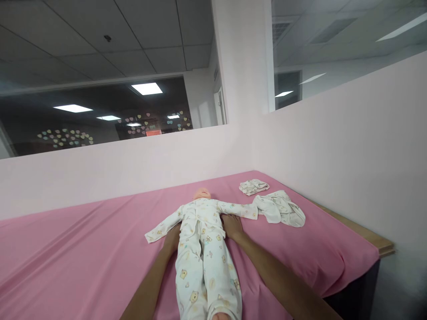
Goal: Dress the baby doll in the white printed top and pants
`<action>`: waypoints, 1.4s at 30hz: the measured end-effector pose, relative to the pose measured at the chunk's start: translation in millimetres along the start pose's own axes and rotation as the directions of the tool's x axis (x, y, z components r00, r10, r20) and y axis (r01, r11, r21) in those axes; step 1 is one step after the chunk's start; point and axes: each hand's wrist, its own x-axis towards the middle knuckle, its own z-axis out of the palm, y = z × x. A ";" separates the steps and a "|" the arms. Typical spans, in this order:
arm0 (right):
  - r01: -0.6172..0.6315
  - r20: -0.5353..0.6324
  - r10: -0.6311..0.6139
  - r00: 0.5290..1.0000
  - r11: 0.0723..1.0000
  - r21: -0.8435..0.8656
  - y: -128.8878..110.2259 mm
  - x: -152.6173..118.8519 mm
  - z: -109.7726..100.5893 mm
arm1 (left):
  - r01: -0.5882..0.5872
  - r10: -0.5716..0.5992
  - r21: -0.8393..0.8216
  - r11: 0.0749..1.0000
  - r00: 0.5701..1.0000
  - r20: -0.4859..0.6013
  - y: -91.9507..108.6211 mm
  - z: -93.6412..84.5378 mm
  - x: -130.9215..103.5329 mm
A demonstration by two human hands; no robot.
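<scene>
A baby doll (202, 193) lies on its back with its arms spread, its head toward the wall. It wears a white pajama top (203, 209) and matching pajama pants (190, 271) printed with small bears. My left hand (172, 238) is at the left side of the doll's waist, its fingers hidden behind the clothing. At the opposite side, below the outstretched sleeve, my right hand (232, 226) has its fingers bent against the pajama top's edge; the thumb is out of sight. The top's front is creased over the waist.
The doll lies on a pink sheet (100, 249) over a table. Toward the right back are a folded printed cloth (254, 186) and a crumpled white garment (282, 209). A wooden edge (360, 229) shows along the right wall. Pale walls with windows (110, 80) rise behind.
</scene>
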 end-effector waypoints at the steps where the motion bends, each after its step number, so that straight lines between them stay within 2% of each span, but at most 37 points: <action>1: 0.002 -0.001 -0.002 1.000 1.000 0.000 0.2 0.0 0.2 | 0.001 -0.001 0.000 1.000 1.000 -0.001 -0.2 0.3 0.0; 21: 0.018 -0.010 -0.018 1.000 1.000 -0.013 1.2 0.0 1.1 | -0.007 0.007 -0.028 1.000 0.999 -0.033 -1.7 1.9 -0.8; 42: 0.017 -0.011 -0.018 1.000 1.000 -0.020 1.6 0.8 2.2 | -0.010 0.010 -0.037 0.999 1.000 -0.017 -1.2 1.3 -1.0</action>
